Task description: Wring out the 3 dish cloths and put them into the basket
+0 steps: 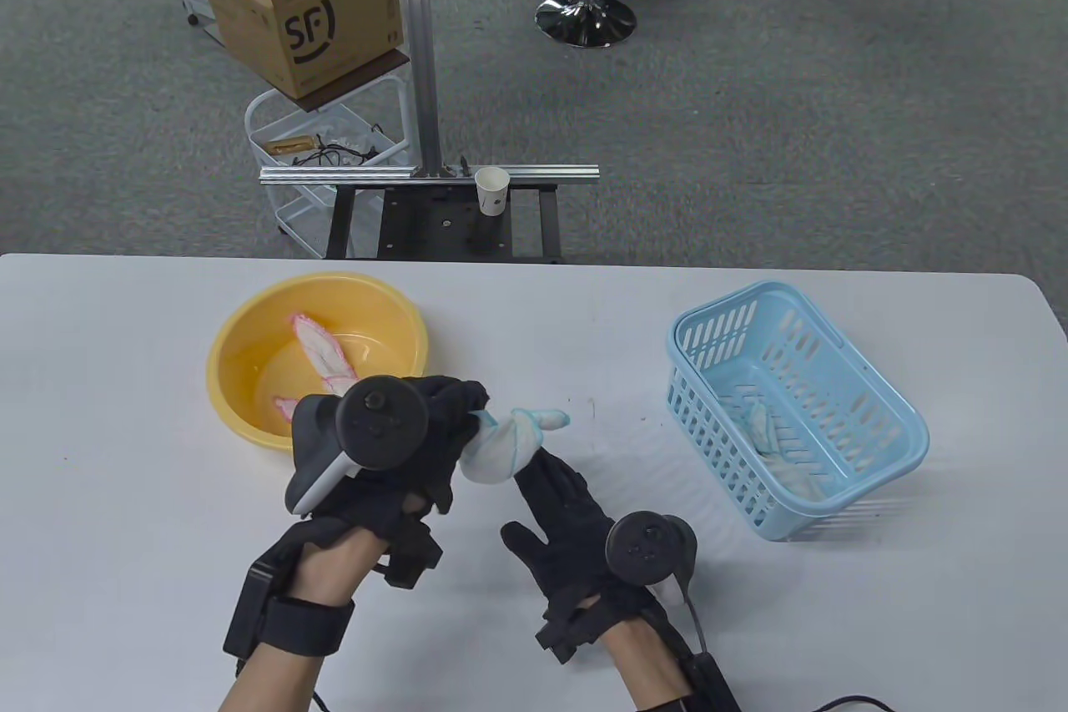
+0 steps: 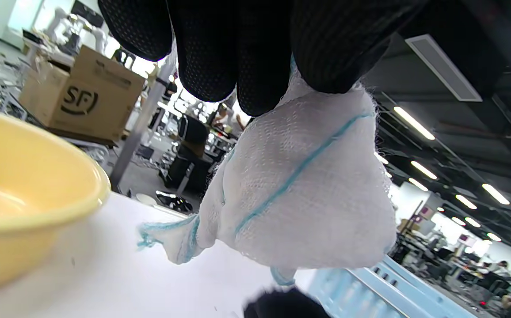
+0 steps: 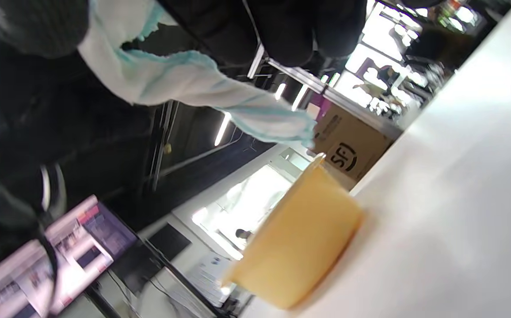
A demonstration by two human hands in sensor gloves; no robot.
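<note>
My left hand (image 1: 463, 416) grips one end of a bunched white dish cloth with blue edging (image 1: 511, 445) above the table, between the basin and the basket. In the left wrist view its fingers (image 2: 238, 57) curl over the cloth (image 2: 304, 198). My right hand (image 1: 542, 487) lies just under the cloth with straight fingers, and its fingertips touch the underside. The right wrist view shows the cloth (image 3: 184, 84) hanging beside those fingers (image 3: 282, 35). A pink-edged cloth (image 1: 321, 349) lies in the yellow basin (image 1: 225, 345). Another white cloth (image 1: 776, 445) lies in the blue basket (image 1: 717, 445).
The basin (image 2: 39, 176) stands at the table's left, the basket (image 2: 370, 291) at its right, tilted. Beyond the table's far edge are a paper cup (image 1: 492, 190) on a metal frame, a cardboard box (image 1: 309, 2) on a white cart and a chair base (image 1: 584, 19).
</note>
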